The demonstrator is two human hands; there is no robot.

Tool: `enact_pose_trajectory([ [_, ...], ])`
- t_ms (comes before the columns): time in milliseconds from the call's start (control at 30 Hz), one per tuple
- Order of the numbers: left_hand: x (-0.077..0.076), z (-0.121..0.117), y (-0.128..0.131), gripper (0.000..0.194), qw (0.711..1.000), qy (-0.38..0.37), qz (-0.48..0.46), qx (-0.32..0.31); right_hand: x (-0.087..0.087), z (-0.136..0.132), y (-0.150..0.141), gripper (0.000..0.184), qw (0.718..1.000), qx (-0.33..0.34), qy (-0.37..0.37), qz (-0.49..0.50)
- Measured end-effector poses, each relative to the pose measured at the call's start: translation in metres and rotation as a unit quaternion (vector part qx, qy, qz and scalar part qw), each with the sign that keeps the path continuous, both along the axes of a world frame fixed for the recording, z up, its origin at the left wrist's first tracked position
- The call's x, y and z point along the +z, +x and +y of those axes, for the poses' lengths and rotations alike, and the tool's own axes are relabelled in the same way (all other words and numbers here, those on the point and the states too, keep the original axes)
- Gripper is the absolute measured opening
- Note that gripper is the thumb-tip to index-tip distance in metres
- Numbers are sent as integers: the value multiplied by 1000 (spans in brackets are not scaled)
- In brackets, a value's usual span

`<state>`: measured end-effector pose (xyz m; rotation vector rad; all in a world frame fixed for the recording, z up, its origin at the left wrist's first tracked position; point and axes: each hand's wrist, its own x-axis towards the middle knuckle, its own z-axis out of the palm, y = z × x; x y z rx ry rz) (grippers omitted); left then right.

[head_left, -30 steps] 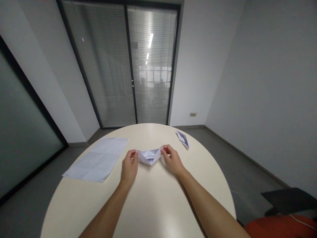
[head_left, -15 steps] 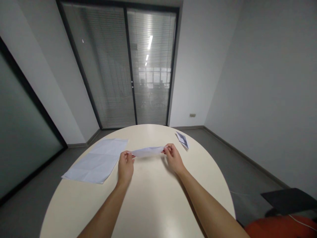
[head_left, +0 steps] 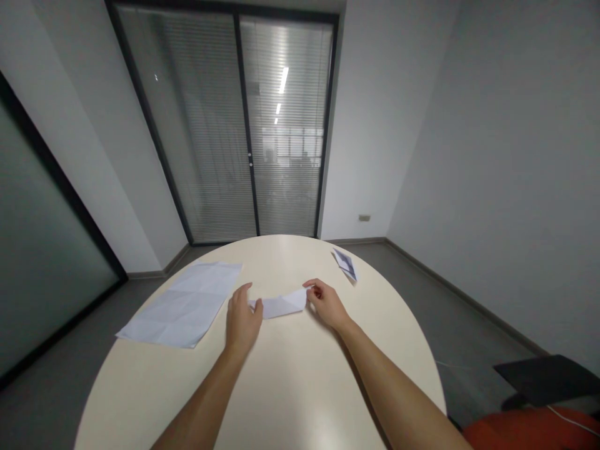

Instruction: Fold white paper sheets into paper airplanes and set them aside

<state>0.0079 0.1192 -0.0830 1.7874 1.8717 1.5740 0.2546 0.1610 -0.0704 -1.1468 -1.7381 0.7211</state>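
A narrow strip of folded white paper (head_left: 284, 304) lies low over the table between my hands, its right end a little higher than its left. My left hand (head_left: 242, 319) is at its left end, thumb on the paper and fingertips apart from the thumb. At the upper right corner, my right hand (head_left: 325, 303) pinches the paper between thumb and fingers. Some of the right fingertips are hidden. Beyond my right hand rests a small folded paper piece (head_left: 345, 264) with a dark, shaded inner side.
A large creased white sheet (head_left: 185, 303) lies flat on the left side of the round cream table (head_left: 281, 387). A red seat (head_left: 529, 430) and a black panel (head_left: 553, 378) stand at the lower right. Glass doors with blinds (head_left: 290, 187) are behind the table.
The boat-like folded paper was tilted and flattened into a strip, then lowered toward me. My left fingers have spread from their pinch; my right hand stays at the right end.
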Motion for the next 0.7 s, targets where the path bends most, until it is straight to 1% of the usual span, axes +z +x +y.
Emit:
enact_pose_trajectory([
  [67,-2,-3,5,45,996,17,83,-24,0,-1,0,26,999,-14,-10,-39],
  [133,-5,-6,9,47,989,6,138,-59,1,-2,1,26,997,-23,-15,-65],
  [300,-6,-11,16,50,952,-81,249,-158,4,-3,2,25,989,-45,-17,-137],
  [367,-4,-14,18,50,937,-124,273,-178,7,-4,2,26,983,-62,14,-174],
  [433,-2,-17,21,50,925,-161,290,-184,11,-8,0,29,974,-65,69,-205],
  [500,-1,-19,25,54,913,-185,308,-191,15,-14,-4,35,966,-26,122,-225],
  [533,0,-20,26,56,908,-191,317,-194,16,-18,-7,38,963,8,139,-232],
  [567,1,-21,28,57,905,-194,325,-196,17,-22,-10,41,956,57,150,-246],
  [600,1,-21,29,59,902,-196,331,-195,18,-26,-13,45,947,105,149,-263],
  [633,1,-21,30,60,902,-196,333,-192,18,-30,-16,47,941,138,135,-279],
  [700,1,-21,31,61,905,-191,333,-183,16,-34,-19,55,932,171,84,-308],
])
